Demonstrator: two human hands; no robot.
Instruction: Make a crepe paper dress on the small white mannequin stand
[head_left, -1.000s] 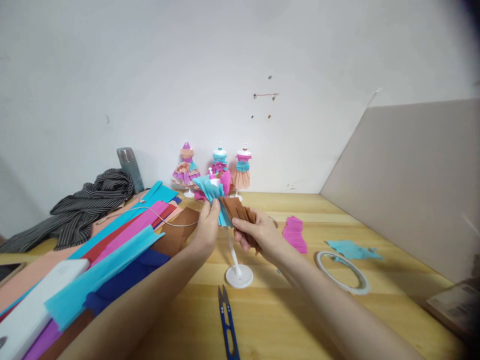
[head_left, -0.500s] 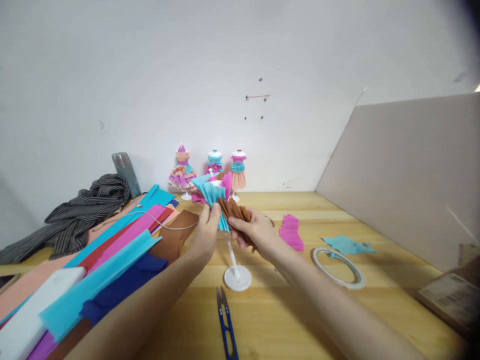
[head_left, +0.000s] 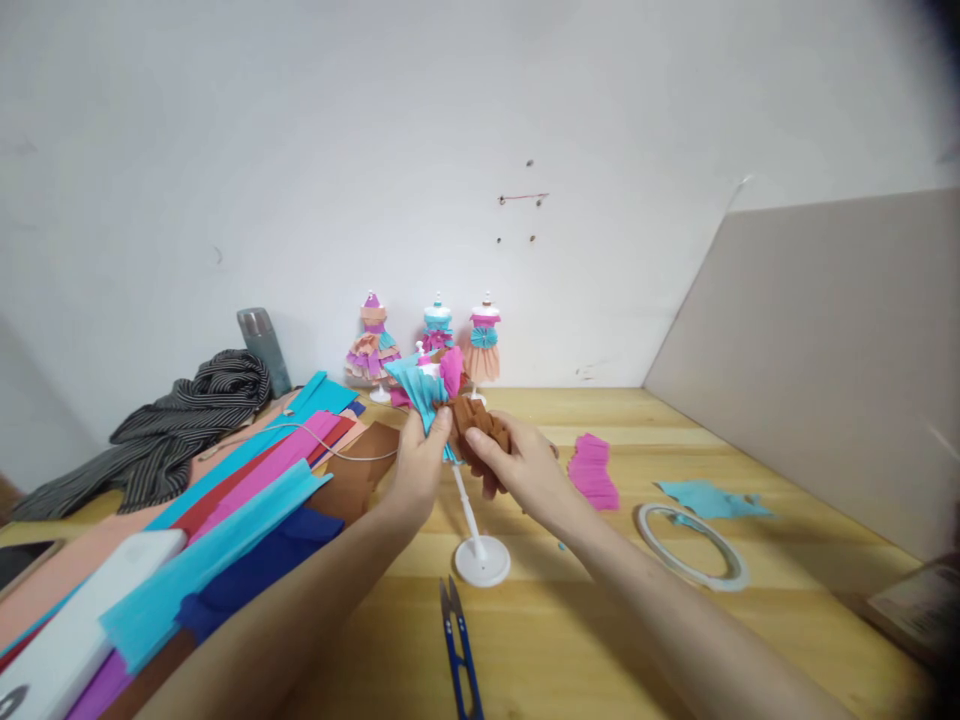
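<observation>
A small white dress-form stand point(head_left: 483, 560) leans slightly in front of me, its top dressed in pleated blue crepe paper point(head_left: 417, 385) and a pink ruffle point(head_left: 451, 371). My left hand point(head_left: 422, 455) pinches the lower part of the blue pleats, near where they meet brown crepe paper. My right hand point(head_left: 521, 460) is closed on the gathered brown crepe paper point(head_left: 476, 425), thumb on top and fingers underneath, at the form's right side. Blue thread snips point(head_left: 460, 650) lie on the table just in front of the stand's base.
Three dressed miniature forms point(head_left: 484, 345) stand against the wall. Crepe paper sheets point(head_left: 225, 560), a white power bank point(head_left: 90, 620), a striped cloth point(head_left: 191, 420) and a bottle point(head_left: 264, 350) fill the left. To the right lie a pink piece point(head_left: 593, 470), a blue scrap point(head_left: 712, 499) and a tape roll point(head_left: 739, 570).
My right hand has bunched the brown crepe paper more tightly and turned it against the form. The whole view has shifted slightly; my left hand keeps its pinch.
</observation>
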